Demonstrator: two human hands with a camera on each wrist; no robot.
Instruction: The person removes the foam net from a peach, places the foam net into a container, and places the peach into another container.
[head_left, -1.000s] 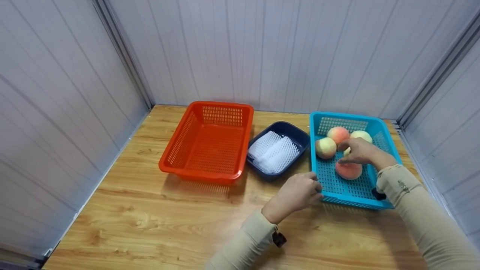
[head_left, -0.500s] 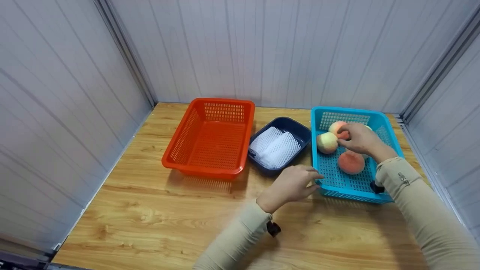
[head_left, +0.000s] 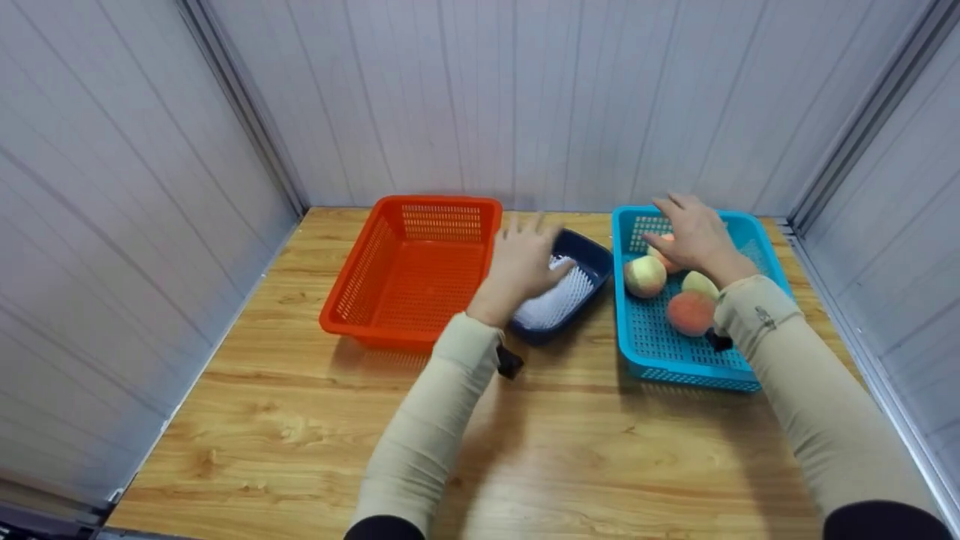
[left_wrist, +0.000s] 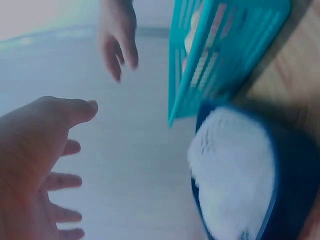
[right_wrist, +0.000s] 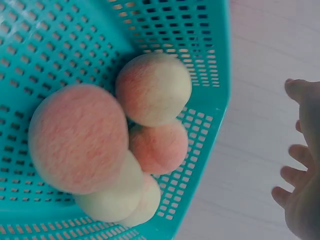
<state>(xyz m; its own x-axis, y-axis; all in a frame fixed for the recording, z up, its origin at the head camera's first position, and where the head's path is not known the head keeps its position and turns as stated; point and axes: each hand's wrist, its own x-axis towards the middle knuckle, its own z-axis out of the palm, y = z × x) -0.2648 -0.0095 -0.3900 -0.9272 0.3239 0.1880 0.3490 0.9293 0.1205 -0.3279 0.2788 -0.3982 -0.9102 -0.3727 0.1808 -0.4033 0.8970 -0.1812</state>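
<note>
In the head view my left hand point(head_left: 525, 259) hovers with spread fingers over the left part of the navy tray point(head_left: 577, 241). White foam net sleeves point(head_left: 559, 300) lie in that tray, partly hidden by the hand. My right hand point(head_left: 695, 234) hangs above the blue basket point(head_left: 697, 379), its fingers apart and holding nothing. Several peaches lie in the basket, among them a reddish peach point(head_left: 691, 313) and a pale one point(head_left: 645, 276); the hand covers others. The right wrist view shows the peaches point(right_wrist: 154, 90) clustered below, apart from the right hand point(right_wrist: 305, 165).
An orange-red basket point(head_left: 431, 277) stands left of the navy tray, its inside in view. Wood-grain tabletop point(head_left: 300, 435) spreads in front of the containers. Pale panel walls point(head_left: 465, 97) close off the back and both sides.
My left hand has moved from the blue basket's near left corner up and left to the navy tray. The right hand has risen from among the peaches toward the back, fingers spreading.
</note>
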